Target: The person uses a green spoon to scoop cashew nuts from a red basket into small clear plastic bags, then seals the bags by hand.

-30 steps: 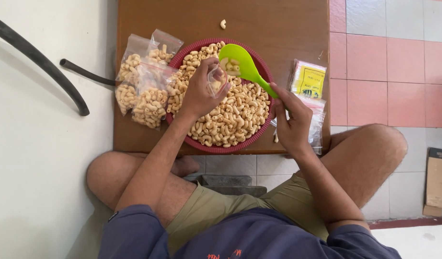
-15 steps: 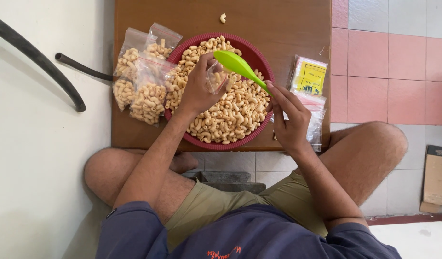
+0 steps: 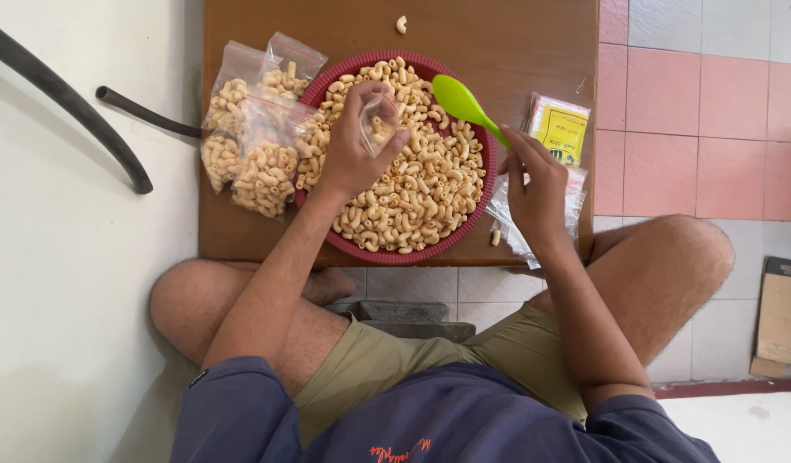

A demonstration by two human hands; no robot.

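A round red basket (image 3: 464, 230) heaped with pale curled pasta pieces (image 3: 421, 193) sits on a low brown table (image 3: 498, 43). My left hand (image 3: 352, 150) hovers over the heap and pinches a small clear plastic bag (image 3: 376, 124) with a few pieces in it. My right hand (image 3: 537, 184) grips the handle of a bright green spoon (image 3: 464, 103), whose empty bowl hangs over the basket's right side.
Several filled clear bags of pasta (image 3: 254, 137) lie left of the basket. A stack of empty bags and a yellow packet (image 3: 560, 129) lie under my right hand. One loose piece (image 3: 401, 24) rests at the table's far edge. My knees flank the table; a black hose (image 3: 69, 103) lies left.
The green spoon has drawn back to the right and tipped away from the bag. My left hand still holds the bag over the heap, shifted slightly.
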